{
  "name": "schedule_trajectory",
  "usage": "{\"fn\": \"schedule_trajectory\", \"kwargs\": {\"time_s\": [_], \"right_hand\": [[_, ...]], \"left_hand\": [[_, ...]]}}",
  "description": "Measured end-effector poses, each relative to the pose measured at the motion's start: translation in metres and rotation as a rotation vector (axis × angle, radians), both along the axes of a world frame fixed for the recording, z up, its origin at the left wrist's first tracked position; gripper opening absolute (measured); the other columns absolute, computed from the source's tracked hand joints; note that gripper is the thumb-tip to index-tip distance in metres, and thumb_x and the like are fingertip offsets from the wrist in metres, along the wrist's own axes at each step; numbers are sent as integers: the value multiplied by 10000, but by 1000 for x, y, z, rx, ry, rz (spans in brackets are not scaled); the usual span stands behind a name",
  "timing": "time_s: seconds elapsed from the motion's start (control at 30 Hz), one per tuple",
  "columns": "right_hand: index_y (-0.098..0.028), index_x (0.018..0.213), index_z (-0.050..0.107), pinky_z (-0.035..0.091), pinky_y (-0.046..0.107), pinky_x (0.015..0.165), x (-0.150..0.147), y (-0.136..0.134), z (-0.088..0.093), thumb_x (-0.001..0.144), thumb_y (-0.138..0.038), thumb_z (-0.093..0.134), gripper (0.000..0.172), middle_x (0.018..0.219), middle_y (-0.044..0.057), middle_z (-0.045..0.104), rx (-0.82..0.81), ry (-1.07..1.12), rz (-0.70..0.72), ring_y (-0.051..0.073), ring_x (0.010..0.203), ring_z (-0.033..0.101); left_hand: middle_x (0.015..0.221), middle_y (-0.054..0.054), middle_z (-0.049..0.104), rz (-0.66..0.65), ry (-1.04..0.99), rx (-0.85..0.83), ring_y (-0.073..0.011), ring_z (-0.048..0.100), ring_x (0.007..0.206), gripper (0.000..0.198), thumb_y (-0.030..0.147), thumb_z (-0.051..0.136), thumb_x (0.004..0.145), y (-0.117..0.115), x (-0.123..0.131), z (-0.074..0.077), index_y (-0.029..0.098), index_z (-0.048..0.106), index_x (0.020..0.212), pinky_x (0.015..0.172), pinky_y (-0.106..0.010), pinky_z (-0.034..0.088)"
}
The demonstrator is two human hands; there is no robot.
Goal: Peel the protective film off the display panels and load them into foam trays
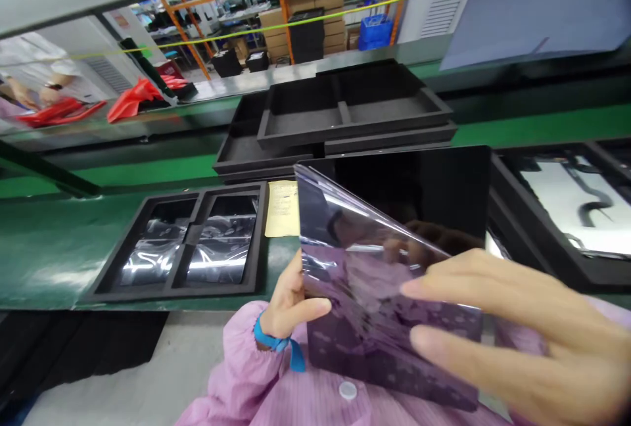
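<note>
A glossy black rectangular panel [438, 183] is held up in front of my body, with a clear film [365, 248] partly lifted across its face. My left hand [293, 304] grips the panel's left edge, thumb on the front; a blue band circles that wrist. My right hand [513, 327] is in front of the panel's right part, its thumb and a finger apart near the film, blurred. Whether its fingertips touch the film cannot be made out.
A black tray [182, 248] with two film-covered panels lies left on the green bench, beside a yellow note [282, 209]. Black trays [345, 127] are stacked behind; another tray [557, 242] is at right. A person's hands [44, 94] are at far left.
</note>
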State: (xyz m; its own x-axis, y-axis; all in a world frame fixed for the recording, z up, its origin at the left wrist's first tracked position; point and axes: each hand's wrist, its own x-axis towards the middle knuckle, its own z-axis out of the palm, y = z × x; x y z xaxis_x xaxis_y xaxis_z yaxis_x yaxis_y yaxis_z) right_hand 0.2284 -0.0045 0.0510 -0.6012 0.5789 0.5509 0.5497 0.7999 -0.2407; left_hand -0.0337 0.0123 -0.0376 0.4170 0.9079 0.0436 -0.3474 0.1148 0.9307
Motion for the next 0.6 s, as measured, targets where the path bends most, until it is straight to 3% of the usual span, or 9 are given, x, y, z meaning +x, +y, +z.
{"fn": "schedule_trajectory", "kwargs": {"time_s": [0.1,0.17,0.23,0.3,0.37,0.43,0.5,0.6], "right_hand": [[-352,1095,678,540,147,886,-12,1,10,856,-235,558,292,1187,-45,583,31,-91,219,135,1002,591],[-249,1014,702,427,188,1069,-15,5,15,872,-190,496,257,1223,8,563,75,-169,350,141,1166,515],[-178,939,702,315,232,1157,-14,10,19,889,-177,411,296,1284,45,522,85,-233,449,154,1313,380],[-130,888,691,286,268,1177,-11,16,24,891,-139,353,338,1363,70,452,50,-282,477,177,1385,262],[-108,831,668,334,298,1158,-9,25,28,903,-104,346,330,1385,96,423,12,-289,455,201,1397,228],[-129,763,619,405,329,1109,-9,38,30,933,-118,413,267,1302,94,506,55,-206,364,207,1367,301],[-153,694,542,434,387,1062,-10,54,29,926,-178,535,233,1117,50,618,129,-31,190,212,1288,421],[-154,618,457,432,427,1007,-14,78,24,874,-155,612,299,872,19,660,156,288,-54,212,1138,535]], "left_hand": [[958,-35,725,72,21,-125,-231,689,876,469,251,737,675,-5,-3,1,234,587,1119,777,-313,518],[935,-26,729,80,7,-170,-229,697,841,468,250,739,663,-10,-4,5,245,594,1109,742,-314,523],[908,-15,734,76,-39,-176,-243,699,858,441,244,735,651,-12,-2,9,256,615,1075,754,-330,527],[868,0,737,82,-109,-179,-260,694,907,430,232,735,631,-10,3,12,269,636,1048,811,-359,526],[855,9,740,131,-159,-180,-270,681,969,438,236,736,620,-4,9,14,272,654,1049,875,-381,517],[890,-5,743,262,-132,-152,-275,659,1034,364,291,709,672,6,15,18,247,682,1033,933,-394,502],[912,-28,743,405,-30,-121,-273,639,1080,246,331,648,759,17,20,23,212,715,964,971,-401,490],[951,13,740,580,79,-100,-226,555,1216,106,203,652,763,33,25,36,227,728,832,1072,-341,413]]}}
